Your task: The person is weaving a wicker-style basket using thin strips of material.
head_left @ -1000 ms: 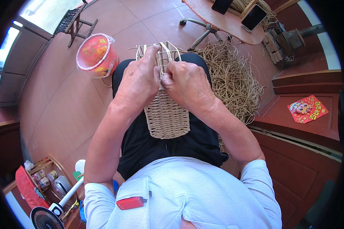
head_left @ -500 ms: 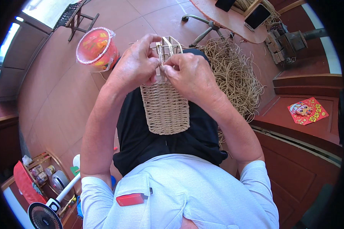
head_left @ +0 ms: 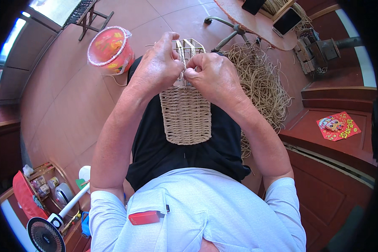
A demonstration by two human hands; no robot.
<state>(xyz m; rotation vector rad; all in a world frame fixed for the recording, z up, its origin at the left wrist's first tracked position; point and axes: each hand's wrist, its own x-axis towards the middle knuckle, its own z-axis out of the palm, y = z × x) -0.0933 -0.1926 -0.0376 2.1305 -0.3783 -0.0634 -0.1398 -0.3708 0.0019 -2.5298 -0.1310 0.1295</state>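
Note:
A half-woven basket [head_left: 185, 117] of tan paper-like cord lies across my lap, its closed woven end toward me. At the far end, bare frame wires [head_left: 193, 44] show above the weaving. My left hand [head_left: 160, 63] is closed at the left side of these wires, thumb and fingers pinching the cord [head_left: 181, 52]. Close against it, my right hand [head_left: 216, 77] pinches the same pale cord with thumb and bent forefinger. The exact spot where the fingertips meet the cord is partly hidden.
A big tangle of loose cord [head_left: 264, 84] lies on the floor at right. A red bucket [head_left: 109, 46] stands at left, with a folding stool [head_left: 92, 19] beyond. A chair base [head_left: 235, 29] is ahead, a fan [head_left: 46, 235] at lower left, a red cabinet [head_left: 323, 176] at right.
My hands have come closer together at the wires, the left fingertips moving toward the right ones. Both stay closed at the cord. The whole view has shifted slightly.

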